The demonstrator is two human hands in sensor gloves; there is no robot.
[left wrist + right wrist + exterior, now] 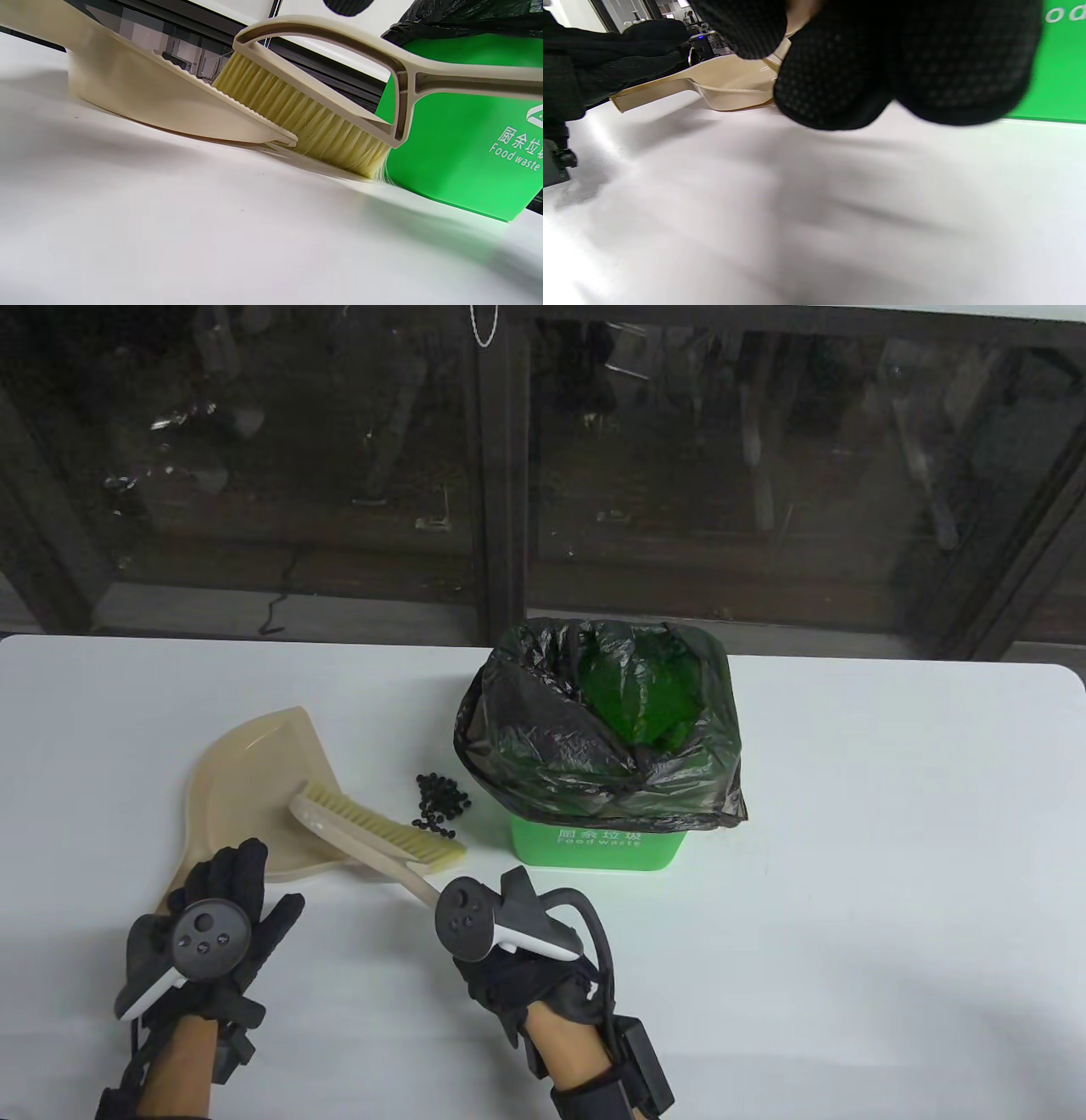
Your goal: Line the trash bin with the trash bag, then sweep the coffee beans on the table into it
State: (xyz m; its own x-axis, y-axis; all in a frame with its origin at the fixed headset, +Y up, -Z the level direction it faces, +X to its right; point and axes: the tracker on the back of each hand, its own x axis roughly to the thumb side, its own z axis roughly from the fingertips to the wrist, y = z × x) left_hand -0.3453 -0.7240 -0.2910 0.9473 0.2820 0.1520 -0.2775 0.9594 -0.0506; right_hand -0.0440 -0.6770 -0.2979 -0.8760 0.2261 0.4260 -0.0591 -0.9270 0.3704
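Both hands low: right hand [509, 959] gripping brush [382, 836] handle, left hand [216, 937] spread flat over dustpan [246, 789] handle, beans [441, 802] beside lined bin [594, 848].

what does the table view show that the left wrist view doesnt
Only the table view shows the coffee beans piled on the table, both gloved hands, the left hand and the right hand, and the bag-lined opening of the bin. Only the left wrist view shows the bristles touching the tabletop. Both show the dustpan, the brush, the green bin and the black trash bag.
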